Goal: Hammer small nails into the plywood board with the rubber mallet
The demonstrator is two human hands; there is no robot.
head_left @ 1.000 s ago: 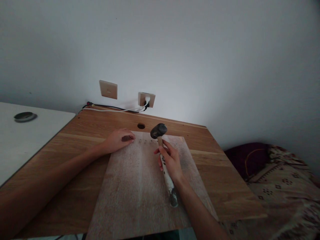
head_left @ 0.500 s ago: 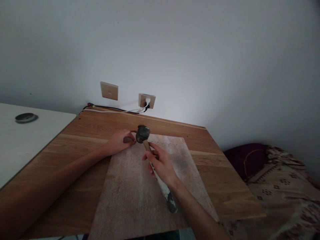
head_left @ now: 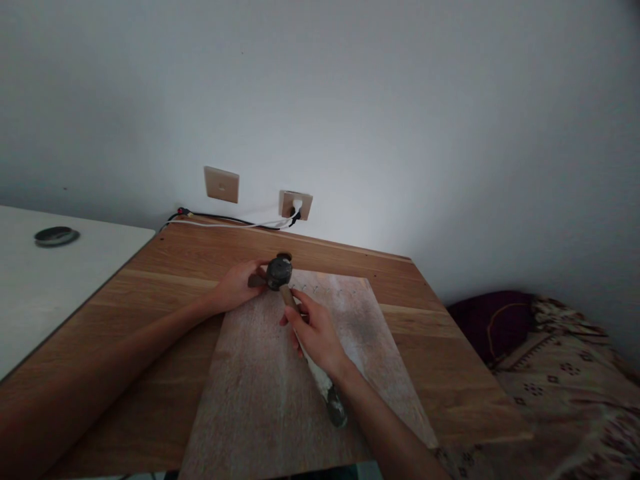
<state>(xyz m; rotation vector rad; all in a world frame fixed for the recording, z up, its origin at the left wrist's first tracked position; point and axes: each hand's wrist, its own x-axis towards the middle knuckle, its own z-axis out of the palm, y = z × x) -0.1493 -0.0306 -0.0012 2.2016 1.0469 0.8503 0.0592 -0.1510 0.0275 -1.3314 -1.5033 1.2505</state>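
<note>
My right hand (head_left: 316,333) is closed around the handle of a hammer (head_left: 279,272) with a dark, blocky head and a worn, whitish lower handle. The hammer head hangs over the far left corner of a worn wooden board (head_left: 250,393). Beside it, my left hand (head_left: 243,285) rests at that corner, fingers pinched together. The hammer head covers its fingertips, and whatever they pinch is hidden. Along the board's far edge runs a row of several small, thin nail-like bits (head_left: 341,292), too small to make out clearly.
Under the board lies a wooden tabletop (head_left: 430,360) against the wall. Cables (head_left: 225,225) run along its back edge to a wall socket (head_left: 296,205). On the left, a white table (head_left: 60,287) bears a dark round object (head_left: 56,236). Patterned cloth (head_left: 560,373) lies at the right.
My right hand and the hammer have shifted slightly left and down, so the head now covers the left fingertips. My left hand stays at the board's corner.
</note>
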